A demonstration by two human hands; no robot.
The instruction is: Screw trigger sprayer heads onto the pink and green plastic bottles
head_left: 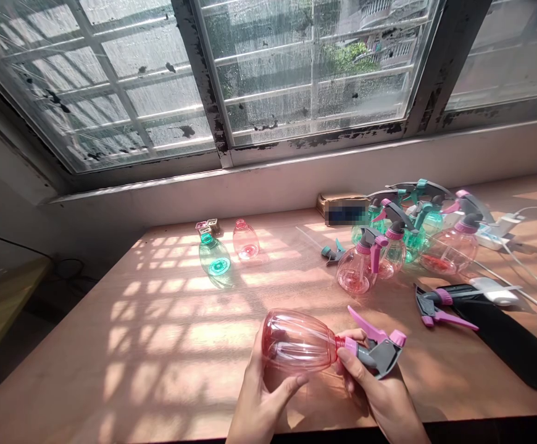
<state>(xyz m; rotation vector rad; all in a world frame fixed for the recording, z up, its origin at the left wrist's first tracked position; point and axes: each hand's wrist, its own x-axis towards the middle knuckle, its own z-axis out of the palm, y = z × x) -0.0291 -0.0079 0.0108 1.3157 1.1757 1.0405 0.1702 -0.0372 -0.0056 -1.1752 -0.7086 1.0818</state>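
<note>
A pink see-through spray bottle [299, 348] lies on its side between my hands, just above the wooden table [157, 345]. My left hand [259, 401] wraps round the bottle's body from below. My right hand [379, 391] pinches the bottle's neck, where a grey and pink trigger spray head [379, 351] sits. Both hands are closed on this one bottle.
A cluster of assembled pink and teal spray bottles [402, 240] stands at the back right. Two bottles without heads, one teal [215, 259] and one pink [246, 240], stand at the back centre. A loose spray head [437, 308], a black pad [509, 345], and a white power strip [495, 228] lie to the right.
</note>
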